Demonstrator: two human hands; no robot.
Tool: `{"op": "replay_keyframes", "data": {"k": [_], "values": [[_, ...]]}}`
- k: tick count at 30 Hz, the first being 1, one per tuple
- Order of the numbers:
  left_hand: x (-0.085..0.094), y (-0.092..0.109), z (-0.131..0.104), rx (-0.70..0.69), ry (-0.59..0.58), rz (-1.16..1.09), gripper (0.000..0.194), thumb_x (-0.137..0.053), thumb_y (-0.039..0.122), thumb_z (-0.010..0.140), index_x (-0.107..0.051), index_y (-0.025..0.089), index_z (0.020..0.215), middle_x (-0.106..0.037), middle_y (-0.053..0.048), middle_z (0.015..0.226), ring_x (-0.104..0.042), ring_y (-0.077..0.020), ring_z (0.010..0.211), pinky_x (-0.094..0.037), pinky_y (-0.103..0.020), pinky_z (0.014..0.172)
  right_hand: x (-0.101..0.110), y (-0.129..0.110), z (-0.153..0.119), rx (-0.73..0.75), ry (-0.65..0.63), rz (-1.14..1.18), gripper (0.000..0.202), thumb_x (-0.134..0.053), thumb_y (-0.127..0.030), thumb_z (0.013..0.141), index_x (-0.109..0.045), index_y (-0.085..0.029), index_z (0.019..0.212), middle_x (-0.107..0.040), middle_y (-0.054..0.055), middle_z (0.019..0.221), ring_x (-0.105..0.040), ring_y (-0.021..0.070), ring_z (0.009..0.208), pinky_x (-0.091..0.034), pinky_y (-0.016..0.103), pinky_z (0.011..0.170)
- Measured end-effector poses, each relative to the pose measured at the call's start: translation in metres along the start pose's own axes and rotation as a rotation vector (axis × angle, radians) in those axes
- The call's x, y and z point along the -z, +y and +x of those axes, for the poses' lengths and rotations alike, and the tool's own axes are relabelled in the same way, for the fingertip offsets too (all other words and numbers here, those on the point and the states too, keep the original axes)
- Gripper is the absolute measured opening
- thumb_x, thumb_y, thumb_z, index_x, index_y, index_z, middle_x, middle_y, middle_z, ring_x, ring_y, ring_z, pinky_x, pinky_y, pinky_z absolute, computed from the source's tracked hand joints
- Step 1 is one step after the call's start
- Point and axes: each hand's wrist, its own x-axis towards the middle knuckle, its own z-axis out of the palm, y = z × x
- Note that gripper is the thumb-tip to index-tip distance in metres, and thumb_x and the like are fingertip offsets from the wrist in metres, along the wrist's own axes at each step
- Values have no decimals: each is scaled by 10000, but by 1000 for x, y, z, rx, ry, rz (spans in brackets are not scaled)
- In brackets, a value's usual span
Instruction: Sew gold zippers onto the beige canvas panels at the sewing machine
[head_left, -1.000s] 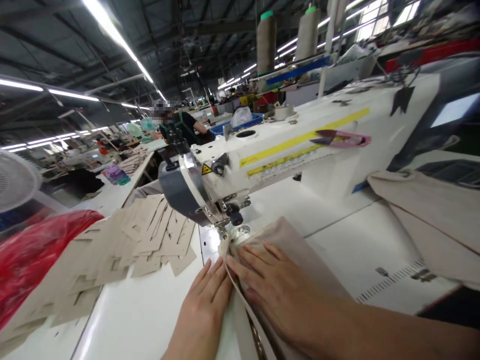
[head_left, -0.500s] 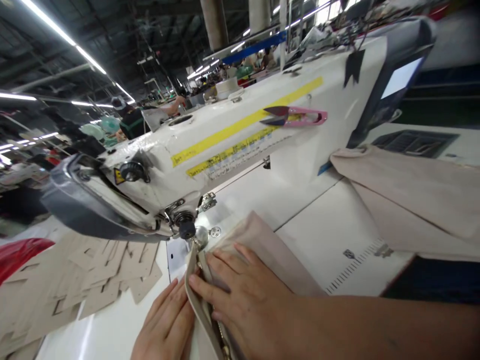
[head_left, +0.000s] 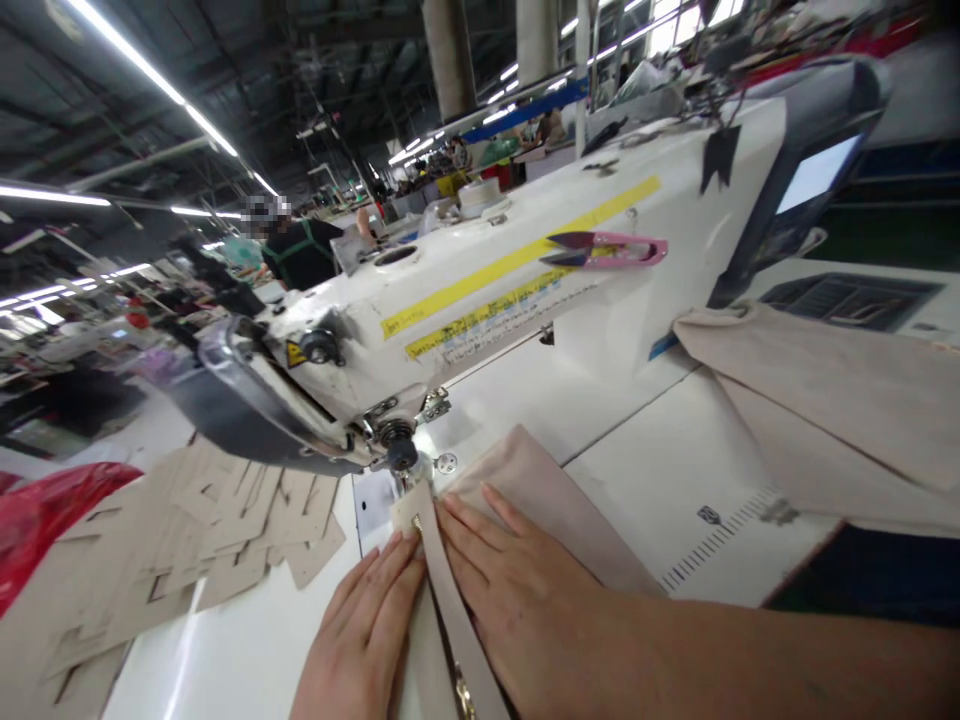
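Beige fabric (head_left: 536, 480) with a gold-toothed zipper (head_left: 463, 690) lies at the needle end of a white sewing machine (head_left: 600, 330). A beige strip (head_left: 450, 590) runs along the zipper up to the presser foot (head_left: 412, 475). My left hand (head_left: 367, 620) rests flat on the left edge of the piece, fingers stretched toward the needle. Spread on the fabric right of the strip, my right hand (head_left: 517, 580) presses down with open fingers. Its fingertips sit close to the presser foot. The undersides of both hands are hidden.
Cut beige pieces with slots (head_left: 247, 520) are heaped at left, beside a red plastic bag (head_left: 67, 515). Pink-handled thread snips (head_left: 607, 250) sit on the machine arm. More beige fabric (head_left: 832, 400) lies at right. A co-worker (head_left: 300, 245) is beyond the machine.
The strip beside the zipper has swung rightward, and its top end now lies across the zipper by the foot. My right fingers have shifted to the strip's right side. The view has tilted slightly.
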Motion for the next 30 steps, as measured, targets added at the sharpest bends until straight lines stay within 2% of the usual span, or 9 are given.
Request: {"op": "replay_keyframes", "data": {"k": [2, 5, 9, 12, 18, 25, 30], "values": [[-2, 4, -1, 14, 3, 8, 362, -369, 221, 914, -496, 146, 1244, -594, -91, 1224, -568, -196, 1104, -492, -317, 929, -1, 0, -1, 12, -9, -29, 618, -387, -374, 911, -262, -37, 1414, -218, 193, 1469, -155, 312, 1365, -118, 535, 1109], [-13, 10, -4, 16, 88, 7, 355, -343, 166, 920, -499, 135, 1237, -598, -100, 1207, -545, -196, 1130, -462, -363, 963, -4, -1, -2, 38, 57, -127, 581, -401, -319, 901, -276, -87, 1419, -270, 158, 1460, -227, 299, 1348, -214, 524, 1091], [-25, 13, -1, 180, 261, -34, 331, -311, 134, 931, -605, 183, 1075, -621, -97, 1117, -558, -213, 1083, -385, -465, 996, -4, 1, -1, 113, 141, -266, 589, -410, -216, 875, -245, -138, 1435, -336, 114, 1440, -306, 286, 1317, -305, 500, 1061], [-23, 9, 7, 184, 232, -43, 318, -334, 103, 921, -604, 184, 1067, -634, -93, 1055, -597, -196, 998, -401, -463, 969, -6, 8, 4, 141, 143, -343, 602, -396, -172, 871, -214, -121, 1443, -359, 134, 1424, -321, 291, 1309, -333, 498, 1046], [-24, -3, 22, 182, 174, -78, 290, -349, 97, 922, -582, 172, 1077, -633, -87, 1043, -611, -188, 969, -374, -492, 998, -14, 26, 21, 111, 178, -403, 573, -370, -135, 876, -236, -109, 1433, -442, 126, 1372, -350, 258, 1298, -364, 470, 1034], [-35, -10, 23, 161, 261, -58, 279, -353, 69, 902, -581, 136, 1048, -641, -83, 997, -625, -179, 914, -387, -463, 995, -22, 38, 26, 164, 246, -424, 672, -390, -126, 831, -138, -109, 1454, -431, 132, 1379, -375, 264, 1282, -354, 477, 1032], [-46, -12, 20, 130, 237, -23, 286, -366, 58, 888, -560, 132, 1085, -629, -92, 1037, -601, -186, 991, -373, -437, 1013, -22, 42, 27, 224, 240, -470, 713, -406, -152, 809, -112, -78, 1453, -484, 143, 1333, -427, 283, 1243, -414, 485, 976]]}}
